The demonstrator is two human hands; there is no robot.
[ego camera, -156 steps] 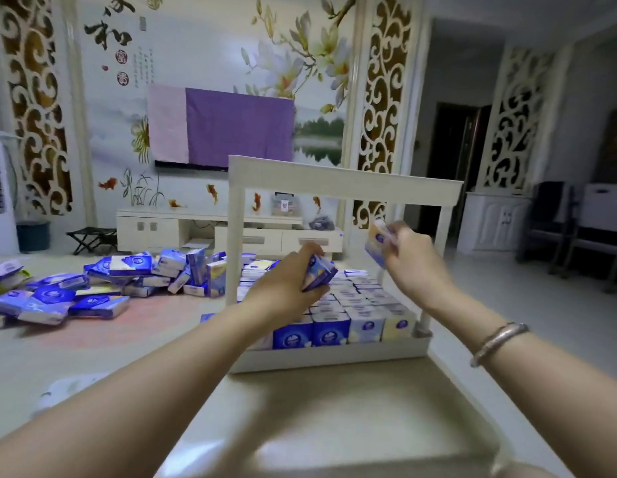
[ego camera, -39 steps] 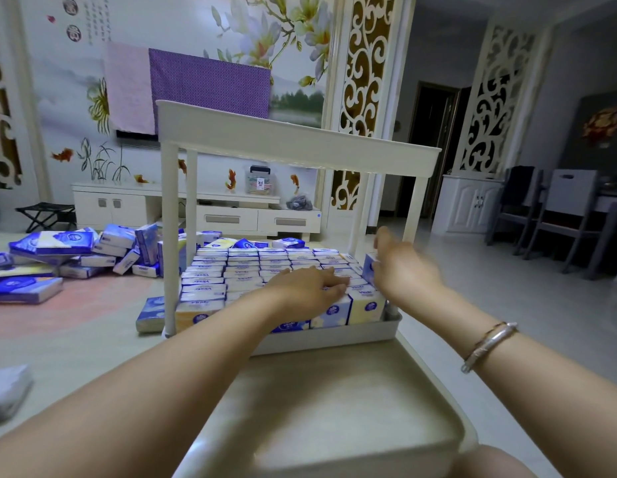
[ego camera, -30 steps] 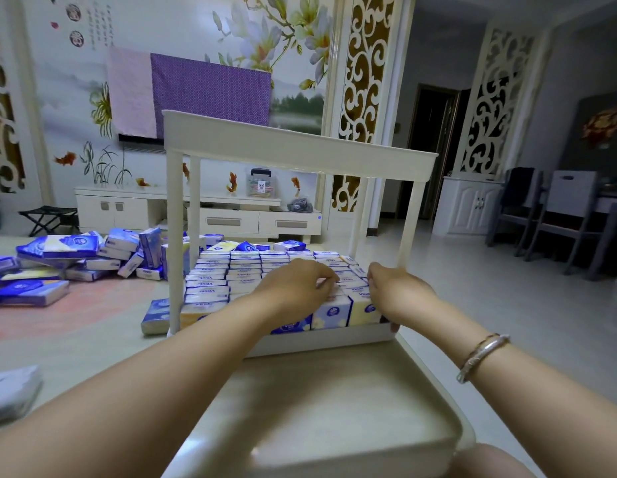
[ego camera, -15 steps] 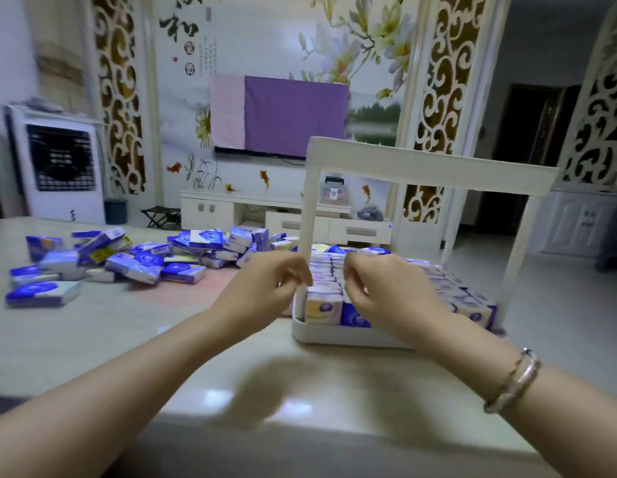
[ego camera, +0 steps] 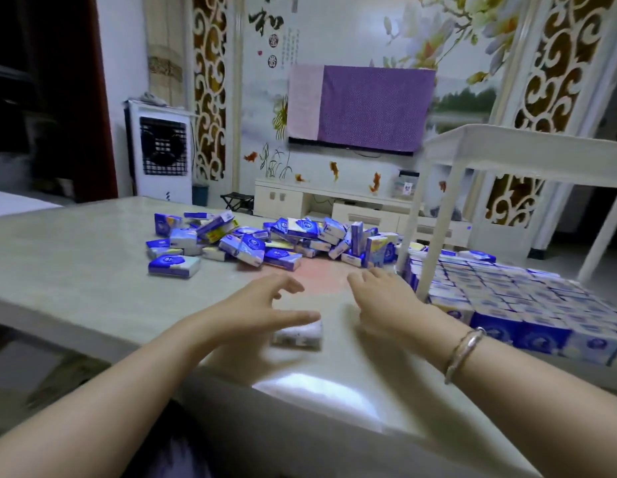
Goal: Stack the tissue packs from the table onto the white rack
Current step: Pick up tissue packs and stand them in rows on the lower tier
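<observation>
A loose heap of blue and white tissue packs [ego camera: 276, 241] lies on the pale table [ego camera: 76, 270] beyond my hands. The white rack [ego camera: 434, 243] stands at the right, its lower tray filled with rows of packs [ego camera: 507, 298]. My left hand [ego camera: 262, 305] hovers over the table with fingers spread and holds nothing. My right hand [ego camera: 383, 294] is beside it, left of the rack's front post, fingers extended and empty. A single pale pack [ego camera: 298, 334] lies on the table just under my left hand.
One pack [ego camera: 174, 265] lies apart at the heap's near left. Behind the table are a white TV cabinet [ego camera: 300, 201], a covered screen [ego camera: 362, 105] and a white air cooler [ego camera: 160, 150]. The table's near edge runs below my forearms.
Both hands have left the rack's tray and moved left over the table toward the heap. My view has swung left, so the rack now sits at the right edge.
</observation>
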